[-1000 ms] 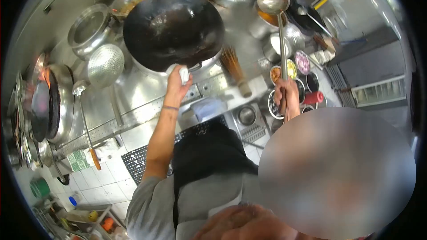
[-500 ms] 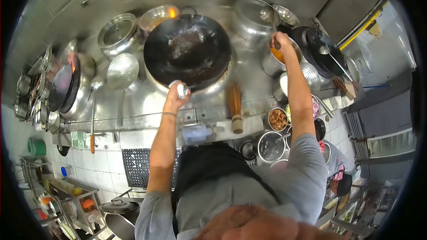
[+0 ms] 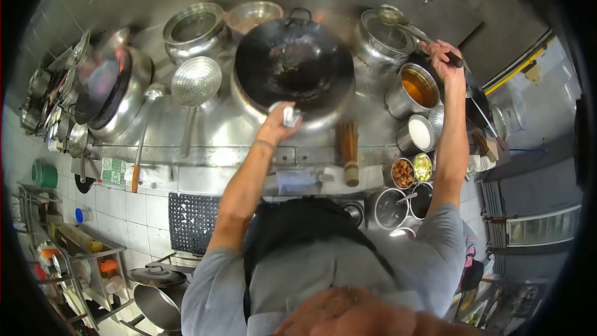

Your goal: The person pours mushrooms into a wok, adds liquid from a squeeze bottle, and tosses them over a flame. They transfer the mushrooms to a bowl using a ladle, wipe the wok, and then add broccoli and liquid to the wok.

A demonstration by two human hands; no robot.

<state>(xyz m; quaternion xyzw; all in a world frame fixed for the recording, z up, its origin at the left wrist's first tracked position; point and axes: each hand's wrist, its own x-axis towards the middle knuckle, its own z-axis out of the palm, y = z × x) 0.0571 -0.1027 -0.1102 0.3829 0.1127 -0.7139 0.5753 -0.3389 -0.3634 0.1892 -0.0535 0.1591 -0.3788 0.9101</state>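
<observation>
My left hand (image 3: 280, 122) is closed round a folded white cloth (image 3: 290, 116) at the near rim of a large black wok (image 3: 292, 78). The wok sits on a burner and has a dark, oily sheen inside. At the right, my right hand (image 3: 445, 61) grips the dark handle of a metal ladle (image 3: 393, 15). Its bowl points left, over the lidded steel pot (image 3: 372, 56) at the back. Just below and left of this hand stands a steel pot of orange-brown liquid (image 3: 420, 89).
A perforated skimmer (image 3: 196, 81) and another ladle (image 3: 142, 134) lie left of the wok. A bamboo brush (image 3: 349, 155) rests at the counter's front edge. Tins of browned pieces (image 3: 403, 173) and yellow-green pieces (image 3: 422, 167) stand front right. Flame shows by the left wok (image 3: 102, 90).
My right hand has risen and moved right, from over the orange liquid to beyond the pot, still with the ladle. My left hand keeps its hold at the wok's rim. The view has shifted.
</observation>
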